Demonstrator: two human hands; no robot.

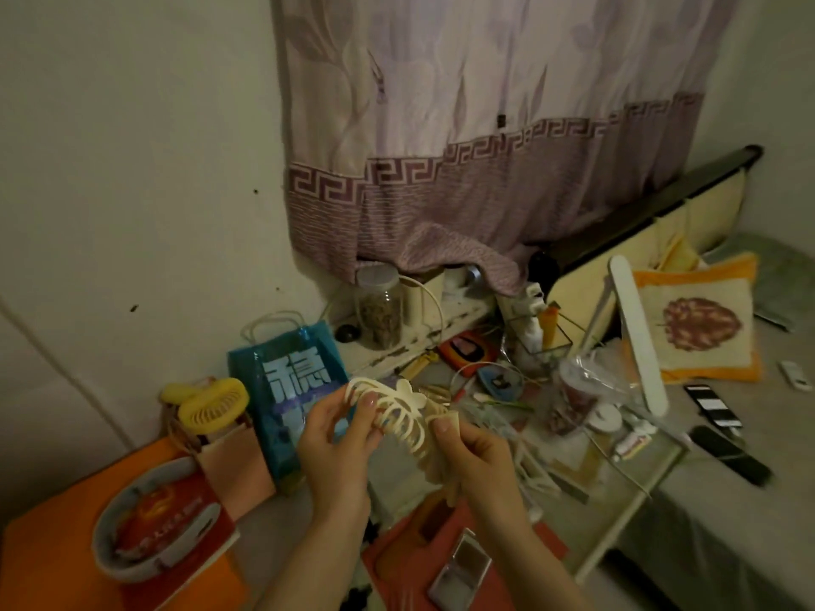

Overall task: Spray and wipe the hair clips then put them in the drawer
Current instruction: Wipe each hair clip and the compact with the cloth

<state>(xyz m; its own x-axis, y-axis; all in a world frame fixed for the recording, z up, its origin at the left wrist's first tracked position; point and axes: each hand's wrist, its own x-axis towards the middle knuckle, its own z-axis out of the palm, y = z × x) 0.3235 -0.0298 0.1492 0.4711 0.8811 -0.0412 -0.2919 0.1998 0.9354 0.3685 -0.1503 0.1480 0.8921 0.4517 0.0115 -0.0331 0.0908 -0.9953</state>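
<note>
Both your left hand (335,438) and right hand (472,452) have fingers pinching that cream hair clip (397,412), so wipe between every tooth slowly.

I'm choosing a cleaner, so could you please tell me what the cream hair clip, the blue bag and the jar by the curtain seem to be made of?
The hair clip, held in both hands, looks like matte cream plastic: thin moulded curved teeth, no shine. The blue bag seems glossy coated paper or plastic film, going by its sheen and cord handles. The jar is see-through, glass or clear plastic; I cannot tell which.
</note>
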